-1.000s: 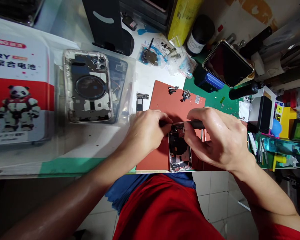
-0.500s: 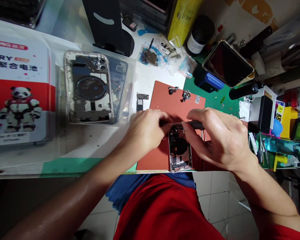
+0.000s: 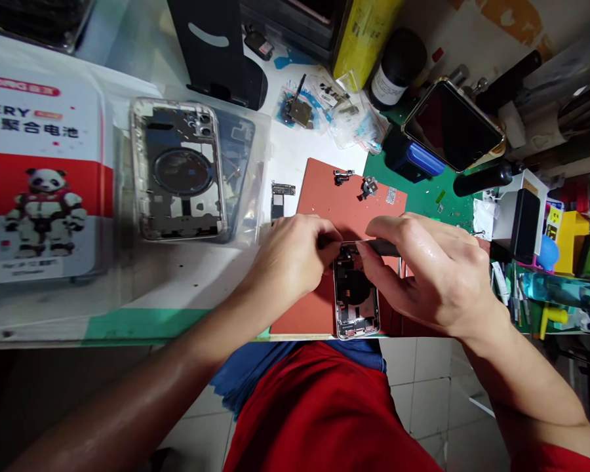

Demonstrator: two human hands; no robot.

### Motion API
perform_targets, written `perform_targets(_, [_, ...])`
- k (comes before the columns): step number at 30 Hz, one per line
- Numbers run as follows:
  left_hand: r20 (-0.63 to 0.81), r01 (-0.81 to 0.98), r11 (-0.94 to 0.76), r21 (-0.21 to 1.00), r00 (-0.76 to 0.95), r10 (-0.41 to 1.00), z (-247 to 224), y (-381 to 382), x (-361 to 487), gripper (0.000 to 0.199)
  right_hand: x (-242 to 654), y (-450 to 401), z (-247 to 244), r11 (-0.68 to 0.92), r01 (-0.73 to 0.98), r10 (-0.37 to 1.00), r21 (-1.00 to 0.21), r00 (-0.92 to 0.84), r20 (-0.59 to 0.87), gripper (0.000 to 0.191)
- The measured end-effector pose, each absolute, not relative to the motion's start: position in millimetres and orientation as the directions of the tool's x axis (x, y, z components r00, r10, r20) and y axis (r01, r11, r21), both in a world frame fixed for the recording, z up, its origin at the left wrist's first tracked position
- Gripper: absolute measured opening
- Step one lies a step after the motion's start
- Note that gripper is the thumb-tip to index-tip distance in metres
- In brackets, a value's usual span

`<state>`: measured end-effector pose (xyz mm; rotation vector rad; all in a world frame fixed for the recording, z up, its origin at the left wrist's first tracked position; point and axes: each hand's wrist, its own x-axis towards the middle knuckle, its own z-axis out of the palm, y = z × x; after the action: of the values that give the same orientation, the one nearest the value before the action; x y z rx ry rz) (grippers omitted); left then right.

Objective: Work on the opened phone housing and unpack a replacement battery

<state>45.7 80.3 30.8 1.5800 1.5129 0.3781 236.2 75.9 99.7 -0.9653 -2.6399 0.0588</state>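
An opened phone housing (image 3: 358,321), its inner parts showing, lies on a reddish-brown mat (image 3: 302,308) near the bench edge. My left hand (image 3: 302,252) is closed with thumb and forefinger pinched at the housing's upper left corner. In my right hand (image 3: 432,275) is a slim dark-handled tool (image 3: 384,247), held almost level over the housing's top edge; its tip is too small to make out. Behind my hands, small phone parts (image 3: 368,187) and a metal piece (image 3: 343,177) rest on the mat. A small circuit board (image 3: 283,189) lies to the left.
Another phone back housing (image 3: 181,210) rests on a clear plastic box at left, beside a battery box (image 3: 49,137) with a panda picture. Farther back stand a yellow can (image 3: 364,39), a black bottle (image 3: 398,69) and a phone on a blue stand (image 3: 452,124). Tools crowd the right.
The whole view has shifted slightly to the right. Both hands keep nearly the same pose at the housing's top edge.
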Motion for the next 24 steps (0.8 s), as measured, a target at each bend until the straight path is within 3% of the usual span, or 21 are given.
perform_targets(24, [-0.299, 0.623, 0.107, 0.775, 0.213, 0.930, 24.0, 78.6, 44.8, 0.019, 238.2, 73.0, 101.9, 0.763, 0.639, 0.637, -0.095, -0.720, 0.276, 0.007])
